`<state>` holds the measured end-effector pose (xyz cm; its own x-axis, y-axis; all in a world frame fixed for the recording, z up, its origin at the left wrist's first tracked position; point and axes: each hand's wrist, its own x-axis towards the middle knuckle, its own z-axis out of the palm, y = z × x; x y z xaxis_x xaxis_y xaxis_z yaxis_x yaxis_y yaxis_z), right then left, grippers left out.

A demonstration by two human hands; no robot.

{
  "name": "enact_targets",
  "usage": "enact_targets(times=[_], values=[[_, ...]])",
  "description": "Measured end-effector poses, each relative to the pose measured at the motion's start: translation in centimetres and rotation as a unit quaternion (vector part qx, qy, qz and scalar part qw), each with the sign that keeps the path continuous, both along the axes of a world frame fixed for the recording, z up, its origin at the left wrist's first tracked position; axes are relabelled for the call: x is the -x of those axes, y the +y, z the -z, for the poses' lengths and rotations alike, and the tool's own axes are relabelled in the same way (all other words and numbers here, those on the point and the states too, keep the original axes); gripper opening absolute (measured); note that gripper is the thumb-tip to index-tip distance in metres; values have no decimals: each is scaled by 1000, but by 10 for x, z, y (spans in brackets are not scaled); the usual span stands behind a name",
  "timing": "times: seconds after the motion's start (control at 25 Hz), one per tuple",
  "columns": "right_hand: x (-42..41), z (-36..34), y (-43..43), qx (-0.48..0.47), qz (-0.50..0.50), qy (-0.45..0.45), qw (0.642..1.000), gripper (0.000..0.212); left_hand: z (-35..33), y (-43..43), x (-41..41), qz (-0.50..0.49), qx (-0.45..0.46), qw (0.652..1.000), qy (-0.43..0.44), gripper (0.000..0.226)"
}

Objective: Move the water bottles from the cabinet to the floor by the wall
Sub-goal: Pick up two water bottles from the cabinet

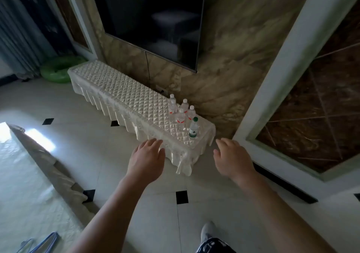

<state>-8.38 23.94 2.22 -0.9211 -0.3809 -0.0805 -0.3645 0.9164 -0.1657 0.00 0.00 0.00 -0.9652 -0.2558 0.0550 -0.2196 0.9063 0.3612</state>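
Several clear water bottles stand in a cluster at the right end of a low cabinet (pixel 120 96) draped in a quilted cream cloth. Most have white caps and red labels (pixel 181 116); the nearest bottle (pixel 193 128) has a green cap and green label. My left hand (pixel 148 157) reaches forward with relaxed fingers, in front of the cabinet's near edge and holding nothing. My right hand (pixel 231 159) is stretched out beside the cabinet's right end, fingers loosely spread, also holding nothing. Both hands are short of the bottles.
A dark television (pixel 155 19) hangs on the marble wall (pixel 233 57) above the cabinet. A green inflatable ring (pixel 58 71) lies past the cabinet's far end. A white-framed panel (pixel 292 67) stands at right. A cloth-covered table (pixel 29 174) is at left. My shoe (pixel 208 231) is on the tiled floor.
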Motion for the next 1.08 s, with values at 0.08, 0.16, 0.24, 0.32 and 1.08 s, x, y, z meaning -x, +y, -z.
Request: enact_targets(times=[0.08,0.16,0.24,0.32,1.08], values=[[13,4,-4,4,2,4,1000,47,3,-6,12,-5,-2,1000,4,44],[30,12,-8,-1,-7,-3,1000,47,8,-10,29,-6,3,1000,-5,45],[53,19,-11,1,-6,-11,1000,46,10,-12,51,-7,6,1000,-10,45],[76,25,-11,11,0,-16,1000,45,9,-14,72,-7,12,1000,-13,45],[296,26,-33,29,-49,-52,997,44,5,-16,278,-45,12,998,-29,42]])
